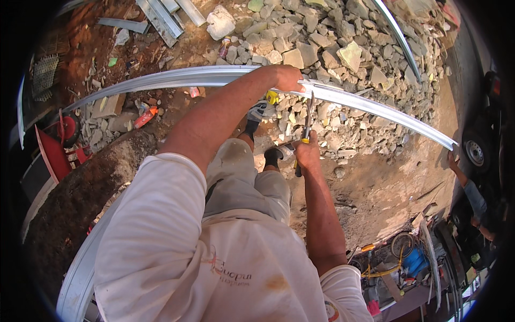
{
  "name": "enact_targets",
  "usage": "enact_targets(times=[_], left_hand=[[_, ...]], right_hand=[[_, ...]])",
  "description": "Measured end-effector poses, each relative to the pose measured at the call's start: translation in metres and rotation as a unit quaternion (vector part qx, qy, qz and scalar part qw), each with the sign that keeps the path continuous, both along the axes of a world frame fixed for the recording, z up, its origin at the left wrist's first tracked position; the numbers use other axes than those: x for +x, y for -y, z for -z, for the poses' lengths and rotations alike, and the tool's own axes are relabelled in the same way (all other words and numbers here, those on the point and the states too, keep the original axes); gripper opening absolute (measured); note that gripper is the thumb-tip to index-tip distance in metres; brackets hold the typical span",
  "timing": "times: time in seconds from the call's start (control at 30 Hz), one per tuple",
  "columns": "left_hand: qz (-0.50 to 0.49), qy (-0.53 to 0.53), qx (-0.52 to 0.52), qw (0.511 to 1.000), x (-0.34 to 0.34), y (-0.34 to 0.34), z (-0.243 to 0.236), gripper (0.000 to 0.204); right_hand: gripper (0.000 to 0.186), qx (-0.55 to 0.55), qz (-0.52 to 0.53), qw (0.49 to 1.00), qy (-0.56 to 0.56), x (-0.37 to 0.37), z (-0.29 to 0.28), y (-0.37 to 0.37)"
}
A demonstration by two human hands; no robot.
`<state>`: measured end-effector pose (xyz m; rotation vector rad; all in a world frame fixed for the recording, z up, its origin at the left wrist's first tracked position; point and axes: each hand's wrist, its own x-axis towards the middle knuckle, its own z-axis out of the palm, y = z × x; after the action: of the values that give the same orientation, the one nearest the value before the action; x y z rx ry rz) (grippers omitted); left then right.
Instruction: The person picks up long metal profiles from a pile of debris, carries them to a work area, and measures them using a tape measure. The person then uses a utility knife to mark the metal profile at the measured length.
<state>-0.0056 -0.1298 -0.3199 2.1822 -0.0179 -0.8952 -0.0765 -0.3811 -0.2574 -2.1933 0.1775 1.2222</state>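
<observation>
A long silvery metal channel (370, 102) stretches across in front of me, bowed by the lens. My left hand (289, 78) is closed over it near its middle. In my right hand (307, 153), just below, I grip tin snips (306, 131) with black and yellow handles. Their blades point up, and the tips meet or nearly meet the channel's near edge; I cannot tell whether they bite into it. Beneath the channel, by my shoe, shows a yellow tape measure (272, 97). At the channel's right end is another person's hand (453, 161); contact is unclear.
Broken stone rubble (348, 53) is heaped beyond the channel. More metal profiles (161, 21) lie at the far left. A red wheelbarrow (51, 153) stands at left. Another metal length (88, 257) runs beside my left side. A vehicle wheel (475, 152) and a bicycle (399, 252) are at right.
</observation>
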Motion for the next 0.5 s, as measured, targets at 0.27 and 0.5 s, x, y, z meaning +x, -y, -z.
enact_targets(times=[0.27, 0.5], left_hand=[[0.01, -0.016, 0.009, 1.0, -0.004, 0.004, -0.017, 0.054], [0.018, 0.004, -0.005, 1.0, -0.002, 0.002, -0.007, 0.049]], right_hand=[[0.041, 0.03, 0.024, 0.999, -0.031, 0.004, 0.002, -0.003], [0.04, 0.035, 0.033, 0.998, -0.038, 0.002, 0.022, 0.006]])
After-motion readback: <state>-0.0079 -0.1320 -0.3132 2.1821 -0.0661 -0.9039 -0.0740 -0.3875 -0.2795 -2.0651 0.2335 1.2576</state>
